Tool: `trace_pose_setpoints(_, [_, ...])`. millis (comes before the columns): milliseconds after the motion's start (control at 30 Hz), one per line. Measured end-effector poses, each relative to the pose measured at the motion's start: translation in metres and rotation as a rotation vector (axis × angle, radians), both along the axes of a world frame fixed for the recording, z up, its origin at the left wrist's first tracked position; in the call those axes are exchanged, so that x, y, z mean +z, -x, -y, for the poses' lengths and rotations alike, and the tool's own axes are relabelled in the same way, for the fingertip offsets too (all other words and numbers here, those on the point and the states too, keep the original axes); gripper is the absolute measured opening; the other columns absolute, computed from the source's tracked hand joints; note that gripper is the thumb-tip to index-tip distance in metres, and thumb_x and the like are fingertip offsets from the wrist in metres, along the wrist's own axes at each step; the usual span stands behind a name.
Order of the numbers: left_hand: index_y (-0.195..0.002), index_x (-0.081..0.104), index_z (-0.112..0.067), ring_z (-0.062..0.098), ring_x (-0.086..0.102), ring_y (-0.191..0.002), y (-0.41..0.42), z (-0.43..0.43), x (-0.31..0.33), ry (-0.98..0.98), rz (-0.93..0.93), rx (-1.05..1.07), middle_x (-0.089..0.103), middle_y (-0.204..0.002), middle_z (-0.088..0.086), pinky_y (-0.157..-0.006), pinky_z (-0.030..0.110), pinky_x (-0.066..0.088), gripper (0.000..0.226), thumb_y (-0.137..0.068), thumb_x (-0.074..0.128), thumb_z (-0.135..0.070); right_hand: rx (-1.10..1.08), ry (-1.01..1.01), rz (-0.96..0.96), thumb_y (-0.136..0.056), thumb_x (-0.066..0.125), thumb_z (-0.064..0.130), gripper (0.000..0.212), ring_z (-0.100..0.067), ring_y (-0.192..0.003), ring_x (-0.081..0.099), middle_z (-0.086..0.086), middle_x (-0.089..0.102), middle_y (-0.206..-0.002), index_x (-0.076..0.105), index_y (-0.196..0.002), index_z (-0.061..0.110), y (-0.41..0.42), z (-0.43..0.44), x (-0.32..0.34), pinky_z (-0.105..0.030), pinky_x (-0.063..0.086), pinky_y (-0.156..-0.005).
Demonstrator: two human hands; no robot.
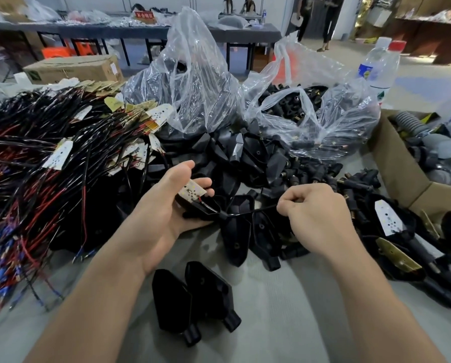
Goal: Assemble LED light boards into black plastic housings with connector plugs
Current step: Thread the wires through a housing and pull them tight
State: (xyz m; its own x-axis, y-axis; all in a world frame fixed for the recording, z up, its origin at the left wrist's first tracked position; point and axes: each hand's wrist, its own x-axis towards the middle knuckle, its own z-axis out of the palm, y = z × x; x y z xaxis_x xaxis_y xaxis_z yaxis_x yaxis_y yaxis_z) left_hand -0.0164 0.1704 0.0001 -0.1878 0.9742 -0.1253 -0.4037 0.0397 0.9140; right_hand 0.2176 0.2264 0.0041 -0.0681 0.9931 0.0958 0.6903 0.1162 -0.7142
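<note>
LED board (193, 191) sits tilted in black housing (204, 208), above counter (271, 310) center. Left hand (164, 205) grips the housing. Right hand (316, 213), just beside and apart, pinches the black wire (253, 210) leaving the housing's neck. Loose housings pile (245, 153) behind, wired boards heap (48, 158) left.

bright even indoor light, soft shadows, glare on plastic bags (193, 82), wide-angle edge distortion, blurry background

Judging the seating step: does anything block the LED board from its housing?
Nothing visible does. The LED board lies tilted over the open housing in the left hand; only its own leads run between, and the right hand pinches the wire.
</note>
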Motion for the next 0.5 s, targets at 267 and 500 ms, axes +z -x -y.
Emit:
trace_pose_setpoints(267, [-0.124, 0.065, -0.01, 0.034, 0.078, -0.086, 0.012, -0.005, 0.001, -0.056, 0.1, 0.118, 0.077, -0.101, 0.017, -0.066, 0.042, 0.063, 0.041, -0.096, 0.04, 0.008, -0.016, -0.043, -0.05, -0.078, 0.063, 0.022, 0.025, -0.011, -0.044, 0.035, 0.004, 0.038, -0.044, 0.057, -0.063, 0.002, -0.004, 0.003, 0.008, -0.029, 0.041, -0.055])
trace_pose_setpoints(500, [-0.114, 0.071, -0.014, 0.026, 0.078, -0.092, 0.013, -0.005, -0.001, -0.015, 0.075, 0.175, 0.078, -0.103, 0.01, -0.066, 0.039, 0.063, 0.025, -0.101, 0.058, -0.03, 0.005, -0.092, -0.047, -0.073, 0.059, 0.02, 0.027, -0.012, -0.046, 0.03, 0.002, 0.033, -0.046, 0.045, -0.057, 0.004, -0.003, 0.007, 0.011, -0.021, 0.035, -0.046])
